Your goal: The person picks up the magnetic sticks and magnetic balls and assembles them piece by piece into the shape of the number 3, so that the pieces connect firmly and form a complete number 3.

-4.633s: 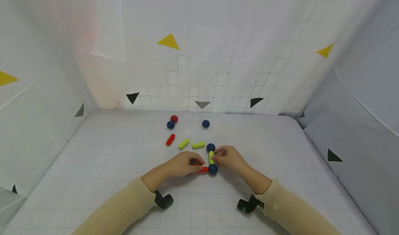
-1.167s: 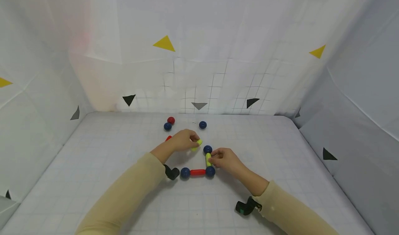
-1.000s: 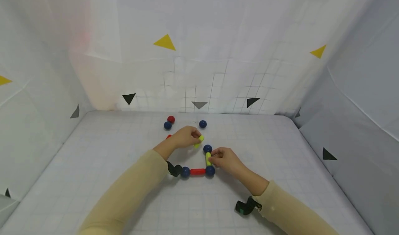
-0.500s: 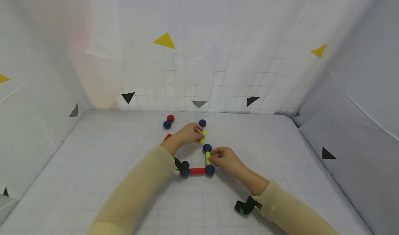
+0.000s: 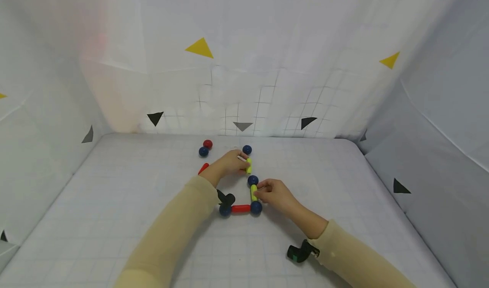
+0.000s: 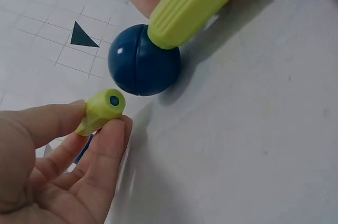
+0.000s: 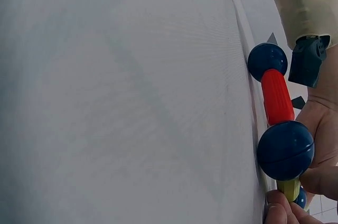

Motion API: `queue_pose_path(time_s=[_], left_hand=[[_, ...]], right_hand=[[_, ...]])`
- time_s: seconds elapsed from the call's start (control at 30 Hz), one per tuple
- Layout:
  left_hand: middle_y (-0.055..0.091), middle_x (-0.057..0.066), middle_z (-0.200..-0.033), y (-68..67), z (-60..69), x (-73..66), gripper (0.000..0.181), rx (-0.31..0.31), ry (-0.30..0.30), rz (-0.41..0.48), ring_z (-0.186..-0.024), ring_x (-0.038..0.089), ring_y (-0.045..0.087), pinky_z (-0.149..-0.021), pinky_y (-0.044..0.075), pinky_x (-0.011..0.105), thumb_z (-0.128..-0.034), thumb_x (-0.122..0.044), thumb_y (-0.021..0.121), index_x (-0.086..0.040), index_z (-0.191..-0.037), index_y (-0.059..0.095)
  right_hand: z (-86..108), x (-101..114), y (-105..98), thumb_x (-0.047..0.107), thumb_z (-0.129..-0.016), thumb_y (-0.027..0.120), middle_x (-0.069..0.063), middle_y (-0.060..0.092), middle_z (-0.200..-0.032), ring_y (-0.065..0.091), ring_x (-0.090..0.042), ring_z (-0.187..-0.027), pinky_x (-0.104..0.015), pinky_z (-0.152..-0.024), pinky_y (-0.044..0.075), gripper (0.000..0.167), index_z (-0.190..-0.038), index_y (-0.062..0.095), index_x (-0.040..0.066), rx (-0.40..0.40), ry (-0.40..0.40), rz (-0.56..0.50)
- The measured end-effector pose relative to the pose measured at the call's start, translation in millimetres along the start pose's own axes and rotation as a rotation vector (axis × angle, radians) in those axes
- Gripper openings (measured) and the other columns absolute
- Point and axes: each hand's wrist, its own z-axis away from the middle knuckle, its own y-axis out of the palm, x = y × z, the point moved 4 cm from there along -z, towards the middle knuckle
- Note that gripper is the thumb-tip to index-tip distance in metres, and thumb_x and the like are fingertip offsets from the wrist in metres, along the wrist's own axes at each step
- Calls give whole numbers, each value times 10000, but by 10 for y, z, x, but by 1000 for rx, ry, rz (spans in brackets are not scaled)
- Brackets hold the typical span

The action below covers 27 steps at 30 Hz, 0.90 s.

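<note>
In the head view my left hand (image 5: 230,162) pinches a yellow-green magnetic rod (image 5: 249,166), held just beyond the upper blue ball (image 5: 253,180). The left wrist view shows that rod's (image 6: 103,110) dark-tipped end close to the blue ball (image 6: 140,68), with a gap between them. My right hand (image 5: 278,195) grips another yellow-green rod (image 5: 254,193), which links the upper ball to a lower blue ball (image 5: 256,208). A red rod (image 5: 241,209) runs left from there to a third blue ball (image 5: 225,210), partly covered by the left wrist camera.
At the back of the table lie a red ball (image 5: 208,144) with a blue ball (image 5: 203,151) against it. A lone blue ball (image 5: 247,149) sits just past the left hand. A loose red rod (image 5: 204,168) is partly behind the left forearm. White cloth walls (image 5: 244,88) surround the table.
My left hand has left the red rod, picked up a yellow-green rod and carried it right, turning it in line with the held one. The right hand keeps its grip in place.
</note>
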Motion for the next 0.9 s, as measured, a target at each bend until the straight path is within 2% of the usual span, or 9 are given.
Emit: queue_pose_path(time_s=[0.3,0.53,0.9], left_hand=[[653,93,-1065,59,-48,63,308,35,-4,68,-879,166,650,-782,537,242,-968,-213,677,-73,-1225,582],[645,86,-1072,86,-49,76,285,14,-30,70,-871,161,647,-771,537,239,-965,-224,683,-88,-1200,597],[640,106,-1098,95,-59,108,326,45,-67,169,-883,166,650,-784,549,240,-955,-194,696,-77,-1240,591]], right_hand=[[-4,12,-1,199,-912,747,-24,716,-881,625,-150,-741,-284,-653,497,282,-1119,666,24,-1,-12,-8],[14,27,-2,175,-917,736,-26,709,-857,614,-153,-728,-289,-643,490,265,-1112,661,11,2,-27,-20],[17,9,2,185,-927,728,-24,705,-869,624,-154,-750,-294,-656,496,260,-1120,664,24,-1,-7,-6]])
